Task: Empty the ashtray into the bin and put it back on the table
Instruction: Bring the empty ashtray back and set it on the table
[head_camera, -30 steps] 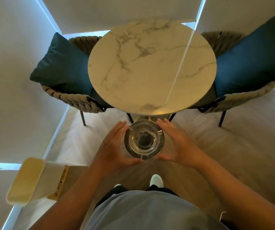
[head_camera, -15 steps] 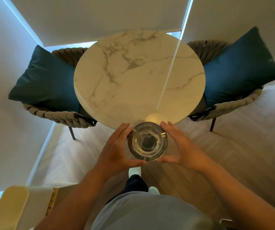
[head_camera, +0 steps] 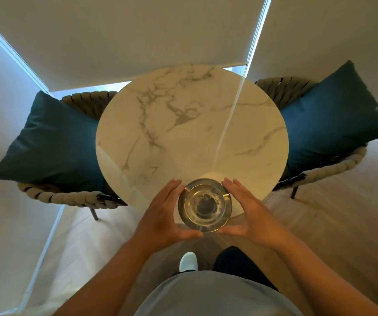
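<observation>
Cupping round metal ashtray [head_camera: 204, 205] between my left hand [head_camera: 164, 216] and right hand [head_camera: 249, 215], both gripping its rim; marble table [head_camera: 190, 133] edge beneath fingertips.

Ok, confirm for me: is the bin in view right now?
No: the head view shows only the ashtray held between the left hand and right hand at the marble table, plus two chairs with cushions.

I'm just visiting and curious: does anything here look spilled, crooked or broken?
Nothing stands out. The ashtray is held level between the left hand and right hand at the near edge of the table. It holds only a dark smudge. No ash shows on the marble or floor.
</observation>
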The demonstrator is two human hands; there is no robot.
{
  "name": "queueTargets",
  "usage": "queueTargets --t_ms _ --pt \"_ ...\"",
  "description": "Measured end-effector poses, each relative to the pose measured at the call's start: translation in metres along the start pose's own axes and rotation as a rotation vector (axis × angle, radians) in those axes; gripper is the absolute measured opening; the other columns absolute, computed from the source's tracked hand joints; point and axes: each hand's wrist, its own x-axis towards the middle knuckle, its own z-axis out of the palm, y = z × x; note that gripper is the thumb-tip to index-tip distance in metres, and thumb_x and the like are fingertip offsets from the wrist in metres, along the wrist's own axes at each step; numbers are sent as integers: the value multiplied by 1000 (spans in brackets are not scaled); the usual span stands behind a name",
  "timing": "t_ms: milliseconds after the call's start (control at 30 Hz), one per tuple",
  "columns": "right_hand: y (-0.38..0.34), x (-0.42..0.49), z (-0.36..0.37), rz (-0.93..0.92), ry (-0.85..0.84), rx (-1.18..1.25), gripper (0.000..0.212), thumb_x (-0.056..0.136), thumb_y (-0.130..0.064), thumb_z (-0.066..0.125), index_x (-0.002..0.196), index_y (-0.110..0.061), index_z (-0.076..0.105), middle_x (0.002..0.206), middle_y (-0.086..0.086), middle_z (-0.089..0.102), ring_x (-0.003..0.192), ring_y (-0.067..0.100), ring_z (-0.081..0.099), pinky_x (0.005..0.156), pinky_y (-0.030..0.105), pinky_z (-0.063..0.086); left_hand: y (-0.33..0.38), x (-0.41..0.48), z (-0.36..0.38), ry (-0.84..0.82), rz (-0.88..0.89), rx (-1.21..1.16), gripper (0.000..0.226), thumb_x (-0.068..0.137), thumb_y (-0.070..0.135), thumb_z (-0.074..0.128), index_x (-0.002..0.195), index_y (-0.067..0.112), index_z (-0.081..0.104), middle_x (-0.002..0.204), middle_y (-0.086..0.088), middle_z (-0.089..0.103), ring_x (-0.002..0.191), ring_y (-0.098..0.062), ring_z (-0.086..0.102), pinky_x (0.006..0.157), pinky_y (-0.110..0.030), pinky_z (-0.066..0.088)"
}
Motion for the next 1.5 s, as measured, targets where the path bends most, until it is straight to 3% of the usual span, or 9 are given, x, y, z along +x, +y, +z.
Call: queueTargets --t_ms 333,467,633,900,1100,1233,1367,1500 --pt "26 85 -50 -33 -33 23 116 52 -77 70 147 -47 10 159 -24 12 145 -10 -3 116 22 14 -9 90 -7 19 -89 46 118 53 82 70 148 27 27 157 9 25 144 -3 18 114 -31 29" --pt "32 129 -81 -85 -61 -14 123 51 -80 67 152 -35 13 161 -20 12 146 -8 -4 118 25 14 -6 130 -12 39 -177 24 124 49 84 70 150 28 23 158 15 18 145 -1 13 117 -29 24" --pt "43 175 -108 -126 -93 -39 120 58 -59 82 153 -29 16 162 -14 16 149 0 0 120 28 16 -3 171 -15 73 -232 2 125 49 72 80 150 24 25 159 13 18 146 -3 11 119 -32 21" --pt "55 227 -110 -118 -111 -36 118 60 -50 86 153 -27 17 161 -12 18 147 0 1 117 21 12 -28 213 -18 49 -266 -24 123 49 58 89 149 19 29 157 8 22 145 -6 14 116 -24 18" --pt "64 264 -91 -60 -53 -56 115 61 -41 89 152 -17 22 162 -3 20 148 6 3 115 17 9 -67 250 -20 -10 -211 -70 115 45 43 96 141 10 41 137 14 33 137 -7 26 107 -8 13" --pt "75 291 -73 -35 -42 -129 115 60 -43 88 150 -6 26 161 8 23 151 22 4 120 29 12 -99 276 -12 -58 -202 -75 108 42 37 98 132 6 48 134 -3 47 129 -16 40 105 -13 23" --pt "88 319 -57 19 -49 -182 118 57 -51 87 147 -1 31 157 15 29 150 31 11 122 39 16 -125 295 1 -90 -198 -33 107 42 37 98 130 0 50 131 -12 53 127 -26 45 105 -16 24" --pt "104 339 -45 11 -92 -292 113 61 -59 81 147 -3 32 157 16 31 150 32 13 121 42 14 -147 308 13 -102 -191 9 103 42 41 96 126 -2 54 124 -15 57 121 -33 49 104 -37 38"
